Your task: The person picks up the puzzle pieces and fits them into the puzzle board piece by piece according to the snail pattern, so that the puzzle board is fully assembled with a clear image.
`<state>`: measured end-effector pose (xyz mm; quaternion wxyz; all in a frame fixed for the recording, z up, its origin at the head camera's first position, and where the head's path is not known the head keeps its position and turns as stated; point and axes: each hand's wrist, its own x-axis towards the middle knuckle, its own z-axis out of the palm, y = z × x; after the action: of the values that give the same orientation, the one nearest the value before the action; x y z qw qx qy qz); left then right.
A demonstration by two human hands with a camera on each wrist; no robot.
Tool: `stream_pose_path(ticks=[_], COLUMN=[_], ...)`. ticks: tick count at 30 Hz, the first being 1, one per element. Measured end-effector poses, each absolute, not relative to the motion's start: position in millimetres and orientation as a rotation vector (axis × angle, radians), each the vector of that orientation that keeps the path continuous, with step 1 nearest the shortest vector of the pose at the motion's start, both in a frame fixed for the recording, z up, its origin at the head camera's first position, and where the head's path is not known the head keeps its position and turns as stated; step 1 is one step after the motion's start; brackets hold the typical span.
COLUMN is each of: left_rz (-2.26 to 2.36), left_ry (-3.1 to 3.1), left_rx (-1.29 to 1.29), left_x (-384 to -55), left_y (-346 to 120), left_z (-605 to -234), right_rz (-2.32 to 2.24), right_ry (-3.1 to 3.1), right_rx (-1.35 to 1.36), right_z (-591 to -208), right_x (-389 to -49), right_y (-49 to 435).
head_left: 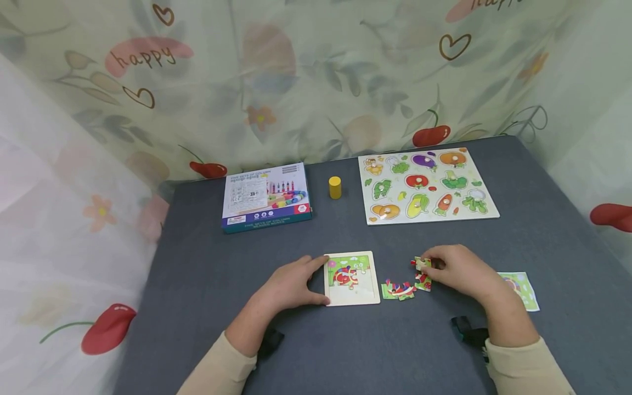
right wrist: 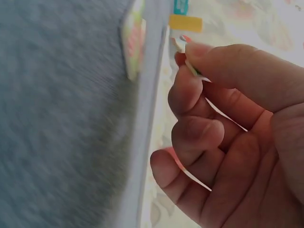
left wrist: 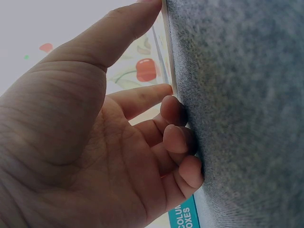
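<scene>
A square wooden puzzle tray lies on the table, partly filled with a green and red picture; its lower and right parts show bare wood. My left hand rests at its left side, thumb and index finger spread to touch the two left corners. The left wrist view shows its other fingers loosely bent. To the right of the tray, my right hand pinches a colourful jigsaw piece between thumb and index finger. Loose jigsaw pieces lie between the tray and this hand.
A printed picture card lies partly behind the right forearm. Farther back are a flat bead-set box, a yellow cylinder and a vegetable peg board. Patterned curtains enclose the grey table.
</scene>
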<state>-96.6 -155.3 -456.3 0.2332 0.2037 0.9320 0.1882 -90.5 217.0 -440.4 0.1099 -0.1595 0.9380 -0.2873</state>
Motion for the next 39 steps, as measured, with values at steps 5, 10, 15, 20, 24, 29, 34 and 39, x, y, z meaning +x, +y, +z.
stream_pose_path(ticks=[5, 10, 15, 20, 24, 29, 34, 39], left_rz=[0.511, 0.516, 0.516, 0.520, 0.524, 0.521, 0.523, 0.525], left_ry=[2.564, 2.563, 2.560, 2.560, 2.561, 2.566, 2.563, 2.560], left_rx=[0.556, 0.561, 0.567, 0.571, 0.567, 0.568, 0.567, 0.561], left_x=[-96.5, -96.7, -97.1, -97.1, -96.2, -96.0, -96.7, -96.2], left_y=[-155.2, -155.3, -155.9, -156.2, -156.1, -155.5, -155.5, -155.9], left_z=[-456.6, -457.1, -457.6, -457.7, -456.5, -456.1, -457.4, -456.1], right_rz=[-0.935, -1.011, -1.091, -1.138, -1.186, -1.249, -1.338, -1.501], right_ry=[2.733, 2.704, 2.693, 2.690, 2.717, 2.744, 2.752, 2.629], right_rx=[-0.381, -0.312, -0.292, -0.353, -0.440, -0.501, -0.609, -0.738], right_z=[-428.4, -412.1, -393.5, -376.4, -365.0, -354.7, -349.8, -347.1], right_x=[-88.6, -86.8, -88.0, -92.2, -94.4, -94.3, -91.4, -89.1], right_y=[223.0, 231.0, 239.1, 245.7, 248.6, 249.6, 245.5, 234.8])
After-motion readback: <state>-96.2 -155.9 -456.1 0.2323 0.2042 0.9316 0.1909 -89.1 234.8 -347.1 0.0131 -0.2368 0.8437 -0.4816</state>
